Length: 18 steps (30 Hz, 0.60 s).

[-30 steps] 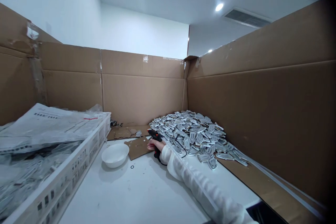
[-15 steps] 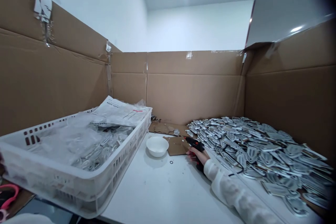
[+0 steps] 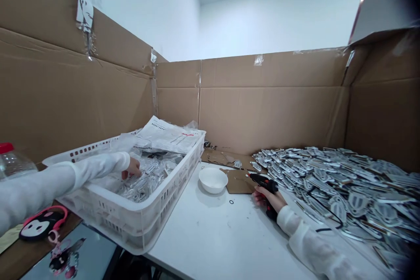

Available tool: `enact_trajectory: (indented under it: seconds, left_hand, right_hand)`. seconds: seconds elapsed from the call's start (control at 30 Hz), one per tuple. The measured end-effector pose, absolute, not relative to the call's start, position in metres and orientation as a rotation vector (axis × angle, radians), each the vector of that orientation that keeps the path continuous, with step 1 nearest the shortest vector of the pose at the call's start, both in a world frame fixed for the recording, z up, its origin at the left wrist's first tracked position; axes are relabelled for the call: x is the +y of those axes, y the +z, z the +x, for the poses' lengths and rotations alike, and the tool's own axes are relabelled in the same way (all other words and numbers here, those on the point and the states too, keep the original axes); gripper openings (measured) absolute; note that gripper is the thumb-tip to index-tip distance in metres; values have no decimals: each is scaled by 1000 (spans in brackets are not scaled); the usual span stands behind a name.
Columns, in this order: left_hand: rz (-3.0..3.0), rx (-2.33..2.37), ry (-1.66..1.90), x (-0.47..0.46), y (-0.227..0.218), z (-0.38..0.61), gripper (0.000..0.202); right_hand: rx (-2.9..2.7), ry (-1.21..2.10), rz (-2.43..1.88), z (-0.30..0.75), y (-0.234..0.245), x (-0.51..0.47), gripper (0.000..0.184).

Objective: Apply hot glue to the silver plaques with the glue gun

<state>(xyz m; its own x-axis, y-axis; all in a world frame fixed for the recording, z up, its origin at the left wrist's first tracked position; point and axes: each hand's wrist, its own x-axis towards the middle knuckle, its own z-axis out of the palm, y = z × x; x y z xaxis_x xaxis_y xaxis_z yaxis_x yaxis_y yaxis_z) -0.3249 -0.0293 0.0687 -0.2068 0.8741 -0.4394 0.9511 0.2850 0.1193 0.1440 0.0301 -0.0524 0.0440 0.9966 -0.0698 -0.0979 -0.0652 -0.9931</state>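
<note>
My right hand point(image 3: 269, 199) is wrapped round the grip of a black hot glue gun point(image 3: 262, 180), its nozzle pointing left over a cardboard piece point(image 3: 239, 182) on the table. My left hand point(image 3: 132, 168) reaches down into a white plastic basket point(image 3: 141, 210). Its fingers are bent together at the clear plastic pieces point(image 3: 144, 186) there, and the fingertips are hidden. A white bowl point(image 3: 213, 180) stands between the basket and the glue gun.
Silvery flat pieces point(image 3: 328, 183) lie heaped on the right, with the black cord point(image 3: 328, 212) across them. A printed bag point(image 3: 169, 136) covers the basket's far end. Cardboard walls point(image 3: 262, 113) surround the table. A pink-banded black item point(image 3: 42, 225) and a red-capped jar point(image 3: 15, 162) are at left.
My left hand has come into view and gone into the basket. The view has turned left, so things appear farther right. My right hand still holds the glue gun.
</note>
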Motion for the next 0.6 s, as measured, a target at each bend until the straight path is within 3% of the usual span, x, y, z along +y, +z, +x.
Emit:
enact_trajectory:
  seconds: [0.3, 0.47, 0.6]
  left_hand:
    - [1595, 1880, 66, -36, 68, -348, 45]
    - [1574, 1718, 547, -44, 112, -307, 57]
    - [1574, 1486, 787, -51, 147, -243, 48]
  right_hand:
    - [-1023, 1309, -1236, 143, -48, 27, 19]
    - [-1010, 1308, -1241, 146, -54, 31, 20]
    - [-1011, 1299, -1258, 147, -58, 36, 20]
